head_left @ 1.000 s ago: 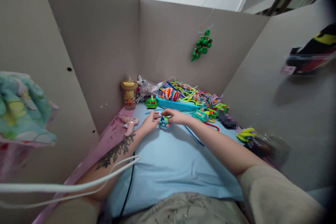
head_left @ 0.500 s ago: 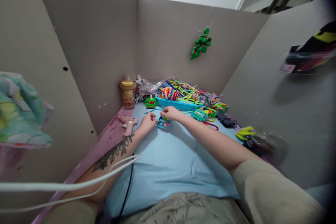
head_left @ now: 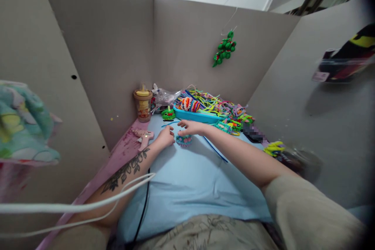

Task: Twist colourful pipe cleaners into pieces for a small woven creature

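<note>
A small pastel blue, pink and purple pipe-cleaner piece (head_left: pixel 184 141) stands on the light blue cloth between my hands. My right hand (head_left: pixel 191 127) hovers just above it, thumb and fingers apart, covering part of its top. To its left is my left hand (head_left: pixel 166 136), its fingers loosely bent and apart with nothing visible in them. A dark blue pipe cleaner (head_left: pixel 215 149) lies on the cloth beside my right forearm. Another blue strand (head_left: pixel 170 124) lies just beyond my hands.
Behind stands a blue tray (head_left: pixel 199 116) heaped with colourful pipe cleaners. A pink glue gun (head_left: pixel 145 139) and a lidded cup (head_left: pixel 143 105) are left; a phone-like dark object (head_left: pixel 253 133) is right. A white cable (head_left: pixel 88 206) crosses in front of my left arm.
My right hand has opened from a pinch and lowered slightly over the piece. My left fingers have loosened. A dark blue pipe cleaner now shows beside my right forearm.
</note>
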The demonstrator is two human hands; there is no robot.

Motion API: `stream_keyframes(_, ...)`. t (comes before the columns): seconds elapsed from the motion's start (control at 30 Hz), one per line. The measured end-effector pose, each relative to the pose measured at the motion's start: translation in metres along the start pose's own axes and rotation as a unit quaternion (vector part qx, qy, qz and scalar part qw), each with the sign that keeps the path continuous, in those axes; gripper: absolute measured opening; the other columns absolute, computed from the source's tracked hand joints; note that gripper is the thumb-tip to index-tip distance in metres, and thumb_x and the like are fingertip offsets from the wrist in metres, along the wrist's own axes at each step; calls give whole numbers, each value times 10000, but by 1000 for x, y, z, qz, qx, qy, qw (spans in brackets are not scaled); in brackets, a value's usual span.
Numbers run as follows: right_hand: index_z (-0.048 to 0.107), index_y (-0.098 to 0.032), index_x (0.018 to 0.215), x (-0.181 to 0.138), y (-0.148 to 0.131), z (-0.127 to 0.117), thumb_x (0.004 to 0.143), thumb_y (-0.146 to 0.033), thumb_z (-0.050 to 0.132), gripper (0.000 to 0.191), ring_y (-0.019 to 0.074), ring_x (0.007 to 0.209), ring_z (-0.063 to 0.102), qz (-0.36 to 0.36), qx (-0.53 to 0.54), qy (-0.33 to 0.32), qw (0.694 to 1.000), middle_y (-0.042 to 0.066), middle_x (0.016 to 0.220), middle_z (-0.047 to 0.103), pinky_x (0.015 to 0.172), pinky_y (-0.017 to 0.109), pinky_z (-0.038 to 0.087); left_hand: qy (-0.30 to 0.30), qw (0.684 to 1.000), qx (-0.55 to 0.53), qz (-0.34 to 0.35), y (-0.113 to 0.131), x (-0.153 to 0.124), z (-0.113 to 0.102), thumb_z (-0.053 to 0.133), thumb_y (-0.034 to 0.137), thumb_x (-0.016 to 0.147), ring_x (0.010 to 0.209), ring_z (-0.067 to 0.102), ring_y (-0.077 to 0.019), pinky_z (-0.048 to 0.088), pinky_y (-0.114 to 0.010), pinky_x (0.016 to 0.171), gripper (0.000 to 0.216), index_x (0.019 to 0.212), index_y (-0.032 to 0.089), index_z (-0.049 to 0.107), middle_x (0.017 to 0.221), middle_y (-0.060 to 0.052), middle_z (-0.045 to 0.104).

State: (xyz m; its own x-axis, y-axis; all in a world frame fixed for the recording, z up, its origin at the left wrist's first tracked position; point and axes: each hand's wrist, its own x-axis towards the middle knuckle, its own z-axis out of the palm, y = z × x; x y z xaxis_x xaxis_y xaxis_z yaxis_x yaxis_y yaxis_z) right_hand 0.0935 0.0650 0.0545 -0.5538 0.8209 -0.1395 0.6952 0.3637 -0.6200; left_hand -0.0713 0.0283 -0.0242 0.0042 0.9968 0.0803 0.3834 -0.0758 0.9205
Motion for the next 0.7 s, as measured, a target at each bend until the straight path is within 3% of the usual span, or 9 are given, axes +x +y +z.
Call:
stream_keyframes(0.07,419,-203,1279,-12,9,2,467,-321,801,904,149,838,595,-70,14,-32,997,118,1221,510,687,224,481,-4,999,-4,-41,4,-1,-1,554,113,611,509,570,-144,419,-265,477,455,1057,158,474,956,-120,593)
stream_keyframes(0.13,306,-206,1345,-20,16,10,472,-246,787,998,100,723,590,-100,16,-16,995,132,1257,462,682,230,483,-2,997,-11,-75,8,-2,-1,561,99,597,539,577,-142,422,-258,484,477,1060,160,466,1010,-129,574)
stream_keyframes(0.27,306,-196,1325,-32,27,30,561,-186,710,864,58,617,550,-114,30,69,991,118,1199,484,639,225,483,40,992,-75,-91,19,-9,3,593,137,628,704,591,-146,440,-242,573,400,1009,153,474,1019,-113,565)
stream_keyframes(0.33,323,-193,1300,-39,31,37,594,-193,682,792,113,765,579,-122,49,137,982,118,1197,475,659,232,487,51,981,-143,-121,27,-17,6,597,229,687,752,588,-148,444,-242,609,371,1024,160,456,954,-90,579)
stream_keyframes(0.4,333,-202,1282,-47,33,42,621,-215,662,739,186,990,534,-148,49,230,961,117,1218,451,751,278,485,2,960,-235,-153,36,-26,9,574,361,739,756,590,-148,449,-244,620,350,1002,165,453,867,-68,591)
stream_keyframes(0.47,333,-209,1276,-54,33,48,639,-226,654,713,225,1120,454,-194,28,305,932,112,1230,438,884,352,434,-64,935,-328,-120,45,-34,12,575,432,742,759,597,-149,457,-252,637,359,962,169,470,850,-65,600)
stream_keyframes(0.53,326,-209,1281,-60,30,53,655,-224,646,703,243,1157,420,-241,7,345,907,115,1226,441,965,409,361,-87,923,-368,-72,51,-40,13,612,433,716,737,602,-151,464,-264,632,405,1000,182,471,868,-64,608)
stream_keyframes(0.7,291,-216,1313,-65,25,61,682,-223,643,722,264,1179,400,-281,-15,346,895,131,1251,437,982,447,321,-35,943,-331,-14,53,-44,16,687,409,641,696,600,-152,468,-276,616,672,1196,206,367,862,-41,610)
